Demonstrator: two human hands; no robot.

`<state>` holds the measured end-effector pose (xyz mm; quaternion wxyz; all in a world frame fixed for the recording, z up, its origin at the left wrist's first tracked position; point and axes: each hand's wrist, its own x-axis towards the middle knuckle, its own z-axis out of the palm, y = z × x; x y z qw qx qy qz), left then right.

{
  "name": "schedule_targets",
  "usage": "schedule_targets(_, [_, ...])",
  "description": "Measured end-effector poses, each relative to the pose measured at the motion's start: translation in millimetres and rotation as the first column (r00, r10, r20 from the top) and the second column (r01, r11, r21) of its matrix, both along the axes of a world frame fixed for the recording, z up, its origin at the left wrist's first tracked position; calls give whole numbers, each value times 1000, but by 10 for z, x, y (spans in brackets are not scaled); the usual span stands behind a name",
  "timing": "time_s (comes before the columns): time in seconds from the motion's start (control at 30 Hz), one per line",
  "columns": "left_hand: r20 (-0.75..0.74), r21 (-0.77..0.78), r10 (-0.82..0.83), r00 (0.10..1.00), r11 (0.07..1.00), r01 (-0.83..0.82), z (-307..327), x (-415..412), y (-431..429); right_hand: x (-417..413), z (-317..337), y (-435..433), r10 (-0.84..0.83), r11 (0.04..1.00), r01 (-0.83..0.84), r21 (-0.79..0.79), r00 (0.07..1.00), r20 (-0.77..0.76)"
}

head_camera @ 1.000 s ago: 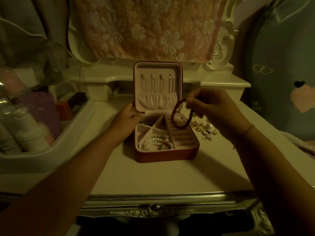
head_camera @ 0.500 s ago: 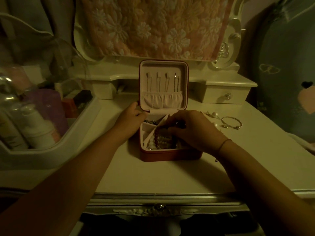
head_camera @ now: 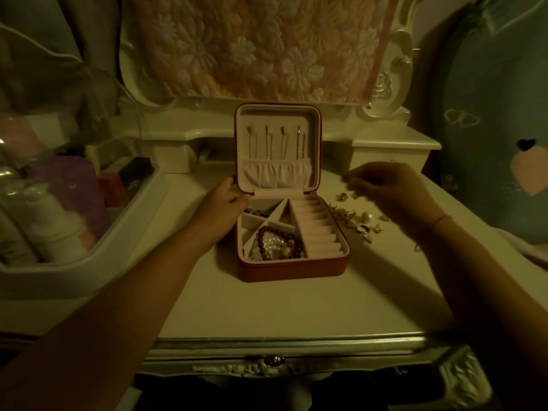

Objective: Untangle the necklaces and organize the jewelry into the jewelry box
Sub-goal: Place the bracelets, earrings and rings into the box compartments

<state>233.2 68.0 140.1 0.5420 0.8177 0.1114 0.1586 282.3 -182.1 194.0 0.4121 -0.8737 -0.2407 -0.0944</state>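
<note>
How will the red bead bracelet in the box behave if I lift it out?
The red bead bracelet would probably hang floppy, being a loop of strung beads. It lies among pale beads in the same compartment, so it may drag them along.

The scene is dim, with a warm yellow-brown cast and little detail in the dark parts. The cream vanity top (head_camera: pixel 296 307) is the brightest surface. A soft shadow lies on it to the right of the jewelry box (head_camera: pixel 292 272), so the light perhaps comes from above and left. Both forearms read as near-black shapes at the bottom. The right hand (head_camera: pixel 385 191) is smeared by motion blur, its fingers indistinct, and the small earrings (head_camera: pixel 360 222) beside it look soft. Faint glare spots sit on the clear plastic cover (head_camera: pixel 12 173) at left. Straight edges bow toward the corners.
</note>
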Motion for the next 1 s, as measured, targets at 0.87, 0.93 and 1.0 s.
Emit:
schedule_targets(0.87, [10,-4,-6,1000,1000,6,-11,-4,14,852,-405,-407,-303,885,265,-382,952,-41])
schedule_targets(0.93, [6,3,-4,1000,1000,4,-10,-2,12,850,-425,-426,-290,894,261,-364,957,-25])
schedule_targets(1.0, [6,3,-2,1000,1000,2,-6,-5,8,840,-434,-443,-278,902,261,-343,961,-1])
